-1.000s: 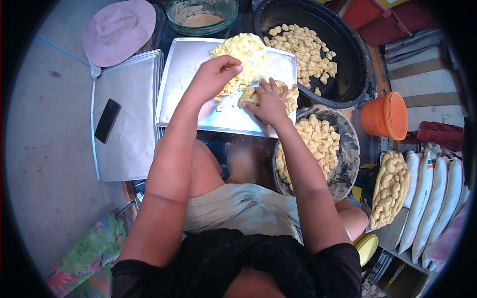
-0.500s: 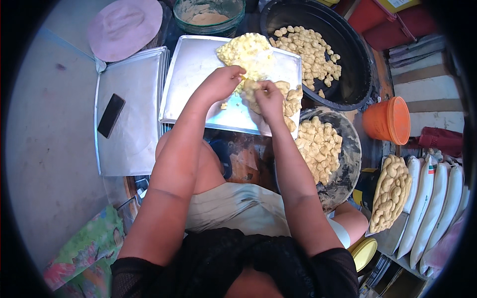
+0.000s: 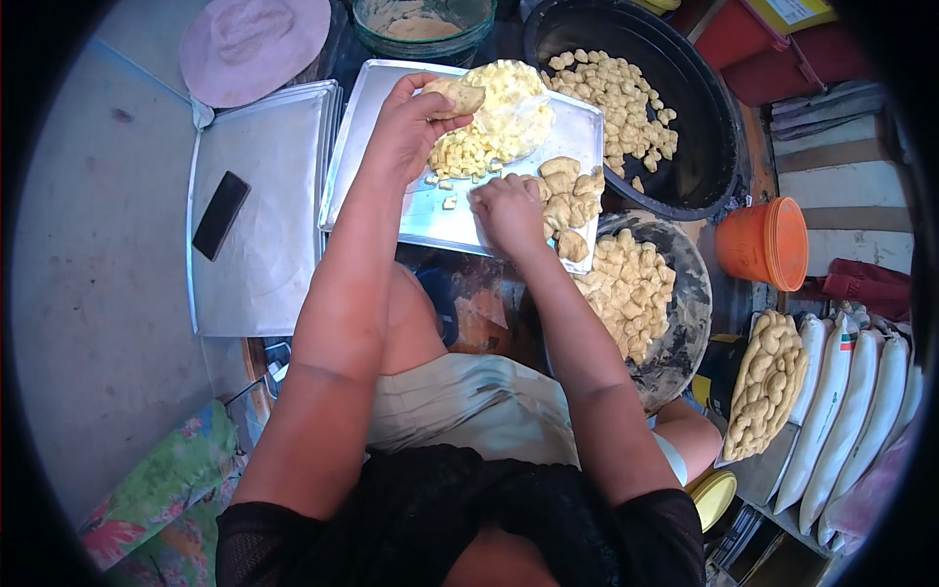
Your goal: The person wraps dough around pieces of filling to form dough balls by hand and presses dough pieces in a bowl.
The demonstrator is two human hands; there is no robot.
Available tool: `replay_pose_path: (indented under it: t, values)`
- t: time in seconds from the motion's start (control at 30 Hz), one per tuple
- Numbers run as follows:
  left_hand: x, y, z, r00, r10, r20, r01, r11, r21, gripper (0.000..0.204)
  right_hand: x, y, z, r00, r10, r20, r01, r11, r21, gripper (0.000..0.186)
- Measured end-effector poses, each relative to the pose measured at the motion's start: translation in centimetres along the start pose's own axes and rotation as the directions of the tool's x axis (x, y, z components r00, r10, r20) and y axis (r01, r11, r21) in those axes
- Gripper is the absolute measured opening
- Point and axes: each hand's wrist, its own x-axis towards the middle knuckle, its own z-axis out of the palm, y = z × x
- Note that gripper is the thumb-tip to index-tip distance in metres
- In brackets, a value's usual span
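Note:
My left hand (image 3: 411, 132) is raised over the metal tray (image 3: 372, 108), closed on a piece of tan dough (image 3: 455, 98). My right hand (image 3: 509, 213) is lower on the tray with curled fingers; whatever is in them is hidden. It is beside several lumps of dough (image 3: 559, 176) along the tray's right side. Pale yellow cubes (image 3: 455, 157) lie between my hands and spill from a heap in clear plastic (image 3: 514, 108) at the back of the tray.
Stacked trays (image 3: 254, 254) with a phone (image 3: 220, 215) are at left, below a pink hat (image 3: 252, 54). A green bowl (image 3: 425, 39) stands behind. Right are a black tub (image 3: 699, 117), a round container (image 3: 685, 342) of dough pieces, an orange bucket (image 3: 758, 245), braided dough (image 3: 763, 391) and long white sacks (image 3: 841, 411).
My left hand has risen toward the back of the tray and now holds a dough piece. My right hand has shifted down and left from the dough lumps, its fingers more curled.

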Motion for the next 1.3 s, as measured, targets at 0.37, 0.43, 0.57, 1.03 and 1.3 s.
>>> replay_pose_path:
  t: [0.37,0.43,0.57,1.03,1.3]
  values:
    - [-1.1,-0.3,1.6,0.959,-0.100,0.265,0.159,0.964,-0.213,0.035,6.2,-2.2,-6.8,0.675,0.546,-0.497,0.103,0.597,0.796,0.017]
    - [-0.9,-1.0,1.8,0.957,-0.082,0.280,0.145,0.966,-0.212,0.036,6.7,-2.5,-6.6,0.701,0.483,-0.524,0.081,0.677,0.732,0.018]
    - [-0.9,-1.5,2.0,0.966,-0.073,0.249,0.135,0.961,-0.243,0.037,6.8,-2.9,-6.9,0.797,0.296,-0.526,0.047,0.838,0.543,0.027]
    - [-2.4,-1.0,3.8,0.938,0.176,0.299,-0.197,0.980,0.038,0.070,5.5,-2.0,-7.2,0.989,0.146,0.027,-0.074,0.326,0.942,0.016]
    - [-2.1,-1.7,3.9,0.879,0.060,0.473,-0.221,0.930,0.293,0.026,4.6,-0.6,-11.3,0.950,0.290,-0.115,-0.104,0.640,0.761,0.031]
